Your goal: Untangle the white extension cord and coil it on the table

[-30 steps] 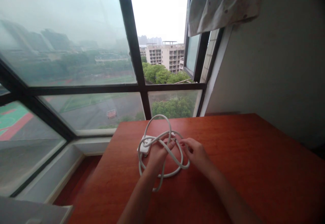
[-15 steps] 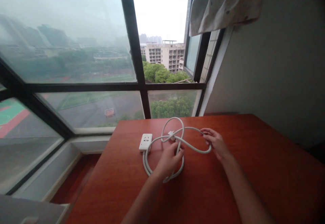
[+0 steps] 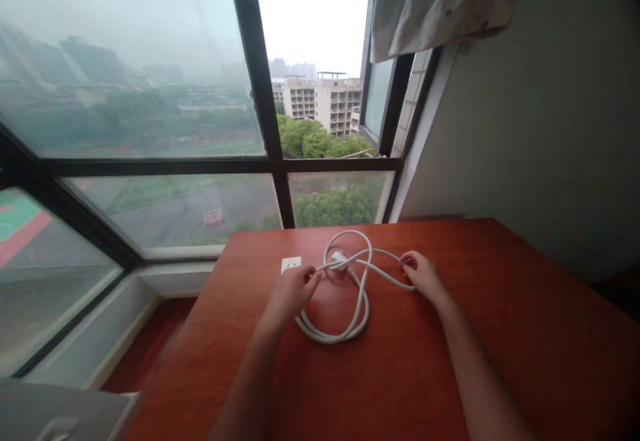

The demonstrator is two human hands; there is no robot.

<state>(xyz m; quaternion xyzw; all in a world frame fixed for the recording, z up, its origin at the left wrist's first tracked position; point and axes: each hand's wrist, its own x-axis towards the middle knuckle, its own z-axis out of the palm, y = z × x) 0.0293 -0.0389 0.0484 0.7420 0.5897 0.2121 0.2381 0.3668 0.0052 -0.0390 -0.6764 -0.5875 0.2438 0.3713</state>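
Observation:
A white power strip (image 3: pixel 291 264) with a long white cable (image 3: pixel 350 314) lies on a reddish wooden table (image 3: pixel 500 334). The cable is looped several times, and its plug (image 3: pixel 339 257) rests near the far loops. My left hand (image 3: pixel 291 292) is closed round the cable close to the strip and partly covers the strip. My right hand (image 3: pixel 423 276) pinches the right end of a cable loop. The two hands are apart with the loops between them.
A large window with dark frames (image 3: pixel 273 161) stands beyond the table's far edge. A white sill (image 3: pixel 175 274) runs below it on the left. A grey wall (image 3: pixel 550 114) borders the table on the right, with a cloth (image 3: pixel 440 1) hanging above.
My left hand has moved left to the cable beside the strip. My right hand has stayed on the loop's right end. The loops have been drawn flatter and wider.

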